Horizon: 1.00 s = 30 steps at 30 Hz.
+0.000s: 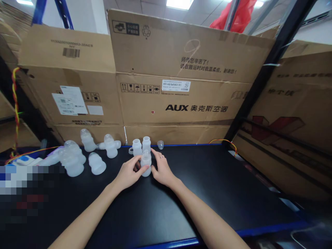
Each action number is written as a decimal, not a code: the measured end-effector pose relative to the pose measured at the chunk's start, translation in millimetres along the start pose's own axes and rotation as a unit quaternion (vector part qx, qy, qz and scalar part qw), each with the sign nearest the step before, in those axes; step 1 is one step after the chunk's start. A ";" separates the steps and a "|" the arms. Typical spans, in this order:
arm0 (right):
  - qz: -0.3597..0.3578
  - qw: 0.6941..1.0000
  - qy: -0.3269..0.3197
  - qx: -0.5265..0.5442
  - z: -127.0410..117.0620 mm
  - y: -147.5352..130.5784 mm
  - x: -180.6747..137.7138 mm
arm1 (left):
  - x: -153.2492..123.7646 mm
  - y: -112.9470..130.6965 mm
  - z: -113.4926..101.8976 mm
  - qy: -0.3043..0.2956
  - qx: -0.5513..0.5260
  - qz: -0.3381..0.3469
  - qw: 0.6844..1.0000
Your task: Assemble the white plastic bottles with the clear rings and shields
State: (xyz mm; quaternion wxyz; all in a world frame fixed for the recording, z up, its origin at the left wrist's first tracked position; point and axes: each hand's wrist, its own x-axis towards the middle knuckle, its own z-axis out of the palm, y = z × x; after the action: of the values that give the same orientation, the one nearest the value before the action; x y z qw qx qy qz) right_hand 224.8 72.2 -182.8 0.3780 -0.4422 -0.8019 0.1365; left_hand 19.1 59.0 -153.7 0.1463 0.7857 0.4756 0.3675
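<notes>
A small translucent white plastic bottle (146,162) stands on the black table (207,186). My left hand (128,174) pinches it from the left between thumb and fingers. My right hand (162,169), with a ring on one finger, touches it from the right, fingers curled round its side. Just behind it stand two more small white bottles (141,146), upright and close together. A tiny clear cap (160,144) lies to their right near the cardboard.
Several larger translucent bottle-shaped parts (75,157) lie and stand at the left of the table. Big cardboard boxes (176,86) wall off the back and right. A black rack post (261,79) slants at the right. Yellow-red wires (15,103) hang at far left.
</notes>
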 end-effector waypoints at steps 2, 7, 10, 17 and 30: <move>-0.007 1.000 -0.003 0.004 0.0 -0.7 -0.3 | -0.2 1.1 -0.8 0.000 0.003 0.004 1.000; -0.010 1.000 -0.004 0.006 -0.1 -3.6 -0.4 | -1.2 0.4 -3.7 0.015 0.027 0.000 1.000; -0.011 1.000 -0.012 0.004 -0.2 -6.4 -1.4 | -2.1 1.5 -4.1 0.034 0.038 -0.008 0.999; -0.011 0.999 -0.044 -0.012 0.7 -9.1 -3.0 | -2.3 4.1 -5.4 0.091 0.036 0.015 0.995; -0.006 0.994 -0.104 -0.043 0.2 -9.9 -2.9 | -3.2 2.5 -3.4 0.097 0.045 0.039 0.994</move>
State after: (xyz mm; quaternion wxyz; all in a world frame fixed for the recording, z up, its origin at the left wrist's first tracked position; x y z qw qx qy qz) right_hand 219.6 64.3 -178.9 0.2738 -0.4366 -0.8446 0.1452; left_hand 17.4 54.6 -151.3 0.0497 0.7702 0.4727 0.4253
